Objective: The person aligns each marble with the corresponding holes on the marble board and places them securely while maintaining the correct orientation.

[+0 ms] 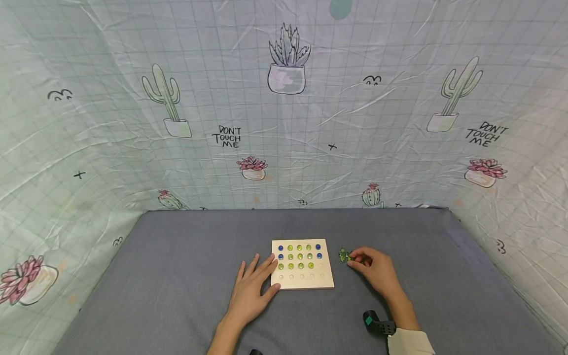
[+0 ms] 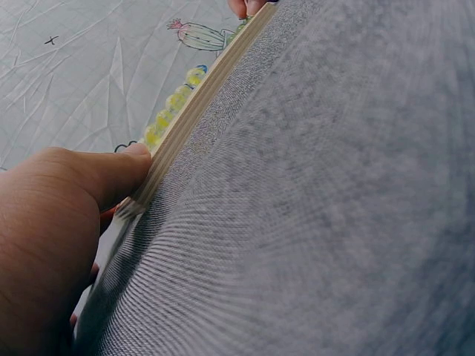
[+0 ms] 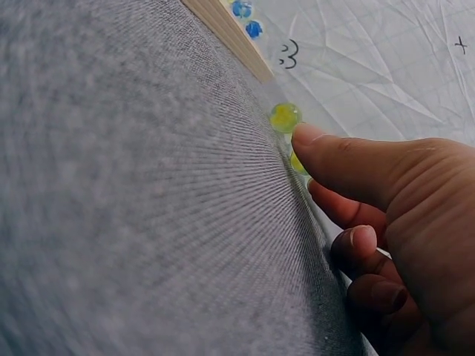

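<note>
A pale wooden board (image 1: 306,282) with rows of round hollows lies on the grey cloth. Blue marbles (image 1: 318,247) sit at the ends of its two far rows, with green marbles (image 1: 300,256) between them. Four green ones fill most of the third row; the nearest row shows bare hollows. My left hand (image 1: 251,296) rests at the board's left edge, fingers spread, thumb (image 2: 126,174) against the near corner. Right of the board, my right hand (image 1: 376,268) pinches a green marble (image 3: 298,163) between thumb and finger, partly hidden, beside a small cluster of loose green marbles (image 1: 342,254).
Grey cloth (image 1: 177,276) covers the table. A light printed curtain (image 1: 310,148) with cactus drawings rises behind and along both sides. A black wrist strap (image 1: 379,324) is on the right forearm.
</note>
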`<state>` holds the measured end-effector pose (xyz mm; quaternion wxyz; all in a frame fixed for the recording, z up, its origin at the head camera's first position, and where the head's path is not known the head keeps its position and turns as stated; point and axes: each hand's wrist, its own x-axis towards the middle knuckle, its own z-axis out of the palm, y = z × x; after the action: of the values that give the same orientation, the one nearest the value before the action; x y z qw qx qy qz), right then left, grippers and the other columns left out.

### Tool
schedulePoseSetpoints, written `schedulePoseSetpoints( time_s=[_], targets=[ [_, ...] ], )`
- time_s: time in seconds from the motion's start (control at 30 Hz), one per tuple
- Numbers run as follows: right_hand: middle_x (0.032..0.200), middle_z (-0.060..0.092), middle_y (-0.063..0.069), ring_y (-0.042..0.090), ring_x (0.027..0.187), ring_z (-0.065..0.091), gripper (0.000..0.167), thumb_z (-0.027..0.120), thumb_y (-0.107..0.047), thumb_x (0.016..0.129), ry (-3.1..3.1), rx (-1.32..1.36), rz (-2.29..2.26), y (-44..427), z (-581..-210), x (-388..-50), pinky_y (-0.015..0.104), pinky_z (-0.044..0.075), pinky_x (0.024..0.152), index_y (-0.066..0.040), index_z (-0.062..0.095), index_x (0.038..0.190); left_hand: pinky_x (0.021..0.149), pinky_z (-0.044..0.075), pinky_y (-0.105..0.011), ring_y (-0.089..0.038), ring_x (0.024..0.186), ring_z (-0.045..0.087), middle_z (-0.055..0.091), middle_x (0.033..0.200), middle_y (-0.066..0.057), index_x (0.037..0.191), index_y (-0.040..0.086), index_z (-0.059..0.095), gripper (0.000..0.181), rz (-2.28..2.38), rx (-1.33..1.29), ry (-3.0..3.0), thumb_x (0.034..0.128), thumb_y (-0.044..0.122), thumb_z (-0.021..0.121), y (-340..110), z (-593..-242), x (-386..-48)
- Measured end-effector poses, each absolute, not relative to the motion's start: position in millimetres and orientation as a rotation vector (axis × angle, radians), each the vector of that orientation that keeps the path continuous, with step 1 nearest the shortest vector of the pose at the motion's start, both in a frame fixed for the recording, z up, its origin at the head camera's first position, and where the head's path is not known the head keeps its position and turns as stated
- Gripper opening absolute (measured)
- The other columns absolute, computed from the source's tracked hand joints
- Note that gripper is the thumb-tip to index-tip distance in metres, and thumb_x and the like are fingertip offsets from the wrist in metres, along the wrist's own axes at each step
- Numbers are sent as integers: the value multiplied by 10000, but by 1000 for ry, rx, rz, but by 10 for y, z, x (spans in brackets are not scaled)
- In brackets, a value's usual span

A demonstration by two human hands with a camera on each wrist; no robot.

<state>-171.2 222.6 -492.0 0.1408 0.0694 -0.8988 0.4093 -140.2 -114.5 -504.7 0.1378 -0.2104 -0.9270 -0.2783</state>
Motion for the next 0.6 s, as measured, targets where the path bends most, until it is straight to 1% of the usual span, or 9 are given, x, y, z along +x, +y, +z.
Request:
schedulePoseSetpoints(
  time_s=[0.23, 0.43, 0.6],
  targets=[
    [702, 594, -63, 81, 552, 441, 148, 818, -146, 757, -2627, 165, 1188, 2223, -4922, -1707, 236, 379, 501, -139, 708, 856, 1114, 115, -600, -350, 1379, 302, 444, 1458, 17, 1396, 166, 528, 571, -804, -610, -2671, 884, 381, 660, -1143, -5052, -1401],
    [699, 594, -63, 82, 543, 432, 151, 814, -175, 766, -2651, 157, 1178, 2220, -4923, -1714, 238, 370, 498, -135, 708, 866, 1103, 136, -611, -363, 1369, 316, 457, 1450, 8, 1389, 161, 536, 558, -794, -614, -2664, 891, 385, 651, -1148, -5058, -1405],
    [698, 594, -63, 83, 543, 428, 153, 812, -176, 769, -2663, 149, 1178, 2217, -4925, -1718, 237, 365, 498, -130, 710, 873, 1109, 123, -605, -356, 1377, 302, 446, 1458, 14, 1395, 166, 529, 566, -798, -612, -2677, 890, 390, 650, -1150, -5061, -1409]
  ],
)
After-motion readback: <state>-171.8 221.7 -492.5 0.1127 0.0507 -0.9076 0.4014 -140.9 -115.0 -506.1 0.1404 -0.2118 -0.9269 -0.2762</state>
